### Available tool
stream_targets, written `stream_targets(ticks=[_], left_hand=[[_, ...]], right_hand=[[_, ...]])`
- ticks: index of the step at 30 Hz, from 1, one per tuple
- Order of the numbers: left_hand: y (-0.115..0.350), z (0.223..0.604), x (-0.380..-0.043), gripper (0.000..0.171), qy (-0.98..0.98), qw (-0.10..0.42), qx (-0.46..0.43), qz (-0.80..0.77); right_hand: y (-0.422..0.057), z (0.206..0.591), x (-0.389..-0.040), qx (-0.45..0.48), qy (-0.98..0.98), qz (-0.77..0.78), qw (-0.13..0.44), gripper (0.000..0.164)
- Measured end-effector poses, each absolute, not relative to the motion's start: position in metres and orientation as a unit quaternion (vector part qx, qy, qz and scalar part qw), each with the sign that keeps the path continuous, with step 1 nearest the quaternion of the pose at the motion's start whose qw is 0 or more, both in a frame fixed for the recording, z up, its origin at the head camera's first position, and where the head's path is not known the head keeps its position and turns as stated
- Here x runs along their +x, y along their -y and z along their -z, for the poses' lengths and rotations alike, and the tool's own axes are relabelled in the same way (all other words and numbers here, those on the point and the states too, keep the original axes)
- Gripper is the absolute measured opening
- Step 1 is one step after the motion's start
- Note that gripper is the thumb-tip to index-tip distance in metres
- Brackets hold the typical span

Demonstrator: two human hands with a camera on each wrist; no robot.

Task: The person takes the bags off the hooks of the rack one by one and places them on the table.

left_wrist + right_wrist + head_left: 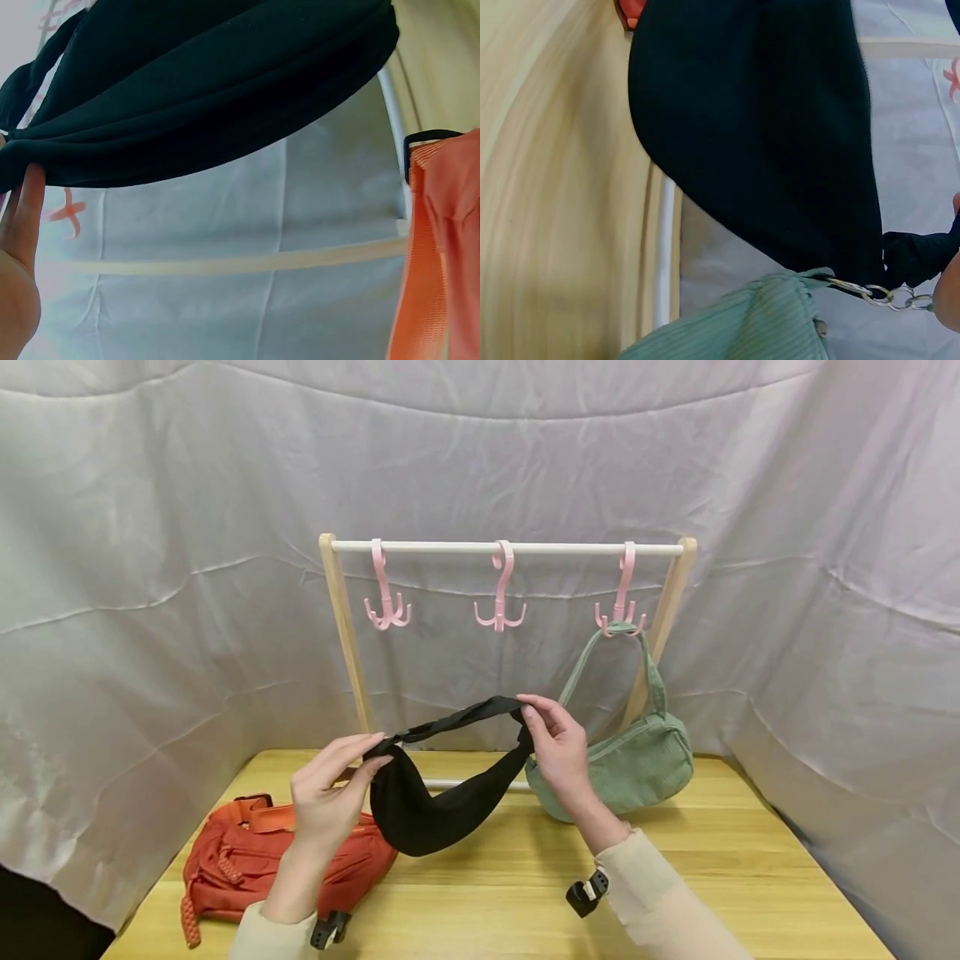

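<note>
A black shoulder bag (pixel 435 814) hangs between my two hands above the wooden table, its strap arched over the top. My left hand (pixel 330 785) pinches the bag's left end, where the strap joins, between thumb and fingers. With thumb and fingertips my right hand (pixel 558 747) grips the strap near the right end. The left wrist view shows the underside of the black bag (pixel 225 90) with fingers at its end. In the right wrist view the bag body (pixel 757 135) fills the middle, and only a sliver of the hand shows at the right edge.
A green corduroy bag (pixel 637 768) hangs by its strap from the right pink hook (pixel 625 585). Other pink hooks hang at the middle (pixel 501 585) and left (pixel 383 585) of the white rail (pixel 570 548). A red bag (pixel 255 868) lies on the table (pixel 480 910) at left.
</note>
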State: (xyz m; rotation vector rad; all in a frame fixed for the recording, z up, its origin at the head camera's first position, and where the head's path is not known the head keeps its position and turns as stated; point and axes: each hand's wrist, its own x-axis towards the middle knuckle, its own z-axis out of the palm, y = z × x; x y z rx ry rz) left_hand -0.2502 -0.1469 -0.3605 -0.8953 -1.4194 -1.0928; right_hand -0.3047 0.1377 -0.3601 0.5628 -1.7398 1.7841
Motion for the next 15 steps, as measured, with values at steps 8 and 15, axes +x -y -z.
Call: stream_targets(ticks=[8,15], left_hand=[[0.15,0.35,-0.242,0.016,0.586,0.542,-0.356,0.486],[0.151,0.343,-0.238,0.018,0.573,0.548,-0.341,0.505]], right_hand=[[-0.13,0.375,-0.303,0.232,0.674,-0.651,0.26,0.021],[-0.124,0.383,-0.3,0.254,0.71,-0.606,0.251,0.02]])
